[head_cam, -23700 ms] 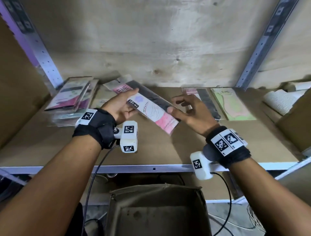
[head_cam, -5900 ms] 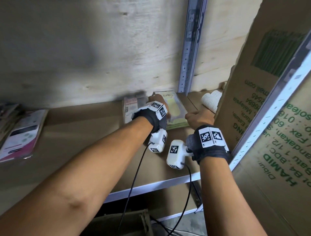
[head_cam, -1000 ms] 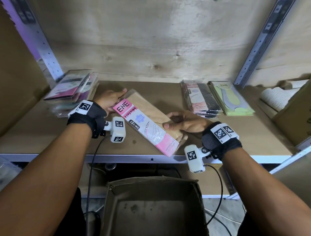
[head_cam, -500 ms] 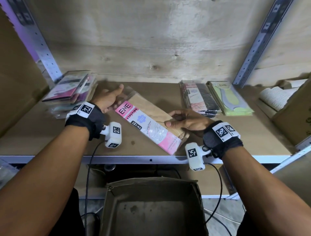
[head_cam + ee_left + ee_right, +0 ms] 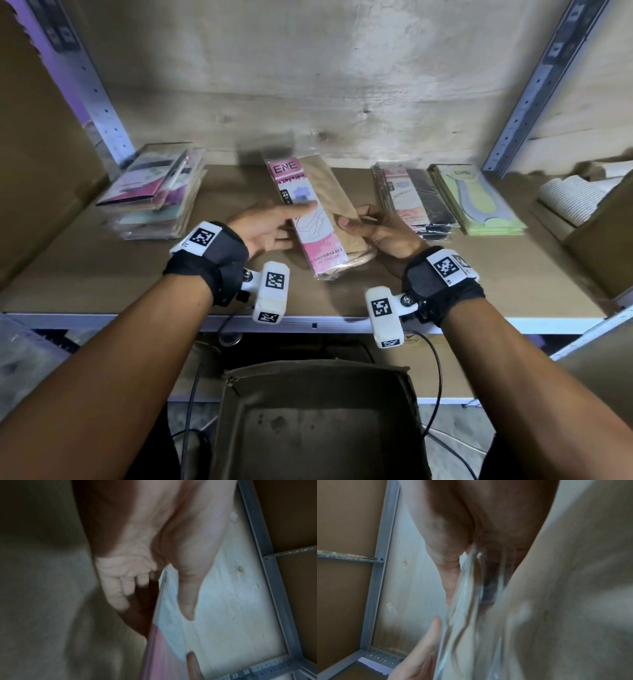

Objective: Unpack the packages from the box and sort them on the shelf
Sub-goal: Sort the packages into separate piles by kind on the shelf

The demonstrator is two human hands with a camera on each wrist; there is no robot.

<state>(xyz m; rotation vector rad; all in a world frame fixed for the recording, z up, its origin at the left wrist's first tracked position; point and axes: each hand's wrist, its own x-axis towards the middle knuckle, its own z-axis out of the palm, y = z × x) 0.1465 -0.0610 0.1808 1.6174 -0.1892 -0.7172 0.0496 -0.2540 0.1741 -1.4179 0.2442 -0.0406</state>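
The left hand (image 5: 263, 229) and right hand (image 5: 376, 229) grip the stocking package (image 5: 317, 219) over the shelf (image 5: 102, 274), left thumb across its front, right thumb pinching its right edge. The fingers (image 5: 118, 586) behind it show only as a blur in the wrist views. The box (image 5: 308, 371) is cut off below.

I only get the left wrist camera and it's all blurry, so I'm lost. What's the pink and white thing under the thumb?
Observer: An ENE stocking package, beige stocking inside; the left hand holds its left side.
Operator: Is the other hand helping?
Observer: Yes, the right hand grips its right edge, thumb on the front.
Operator: Where are the other packages?
Observer: In three piles on the shelf: a mixed stack at the left, black stocking packages and green ENE packages at the right.
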